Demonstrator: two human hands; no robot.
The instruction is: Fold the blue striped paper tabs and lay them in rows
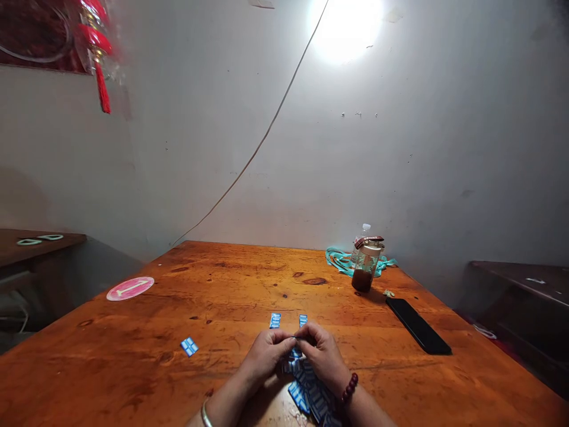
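Note:
My left hand (265, 354) and my right hand (323, 354) meet over the near middle of the wooden table (240, 279). Thumbs and forefingers of both are pinched together at one spot, on what looks like the top of a blue-and-white label strip (294, 354), mostly covered by the fingers. Below and between the wrists lies a heap of similar blue-and-white labels (315, 388), partly behind my right hand. Just beyond my fingertips are a small label piece (275, 320) and another one (303, 320). A separate square piece (189, 346) rests to the left.
At the back right stand a jar of dark liquid (363, 276) and a clear plastic bottle (366, 228), with turquoise ribbon (340, 261) around them. A black phone (418, 325) lies at the right. A pink oval card (130, 289) is at the left, and scissors (40, 239) lie on a side table.

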